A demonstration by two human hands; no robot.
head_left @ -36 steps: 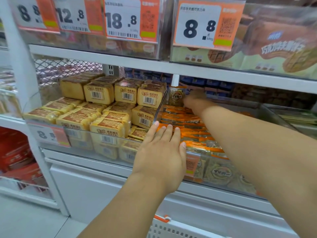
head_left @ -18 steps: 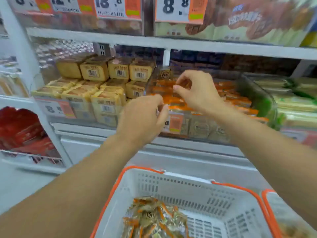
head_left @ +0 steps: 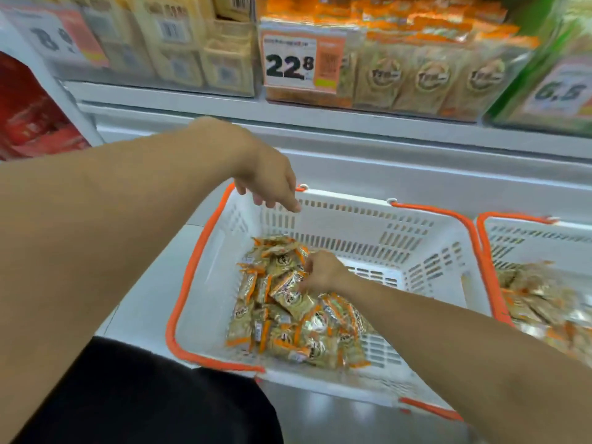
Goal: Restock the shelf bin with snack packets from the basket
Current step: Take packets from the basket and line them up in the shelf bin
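Observation:
A white basket (head_left: 352, 225) with orange handles stands on the floor below the shelf. A pile of gold-and-orange snack packets (head_left: 288, 328) lies in it. My right hand (head_left: 322, 271) is down inside the basket, and its fingers curl on a packet (head_left: 293, 298) on top of the pile. Over the basket's far left corner hangs my left hand (head_left: 272, 182), fingers loose, holding nothing. The clear shelf bin (head_left: 416, 81) above holds the same packets and carries a 22.8 price tag (head_left: 302, 59).
A second white basket (head_left: 528, 241) with similar packets stands to the right. Left of the target bin, another bin holds yellow boxed cakes (head_left: 179, 43). A green-packed bin (head_left: 551, 75) is on the right, red goods (head_left: 28, 113) far left. My dark-clothed leg (head_left: 144, 395) fills the lower left.
Both hands left the shelf bin and came down. My right hand went into the basket onto the packets and my left stopped above its rim. My view tilted down.

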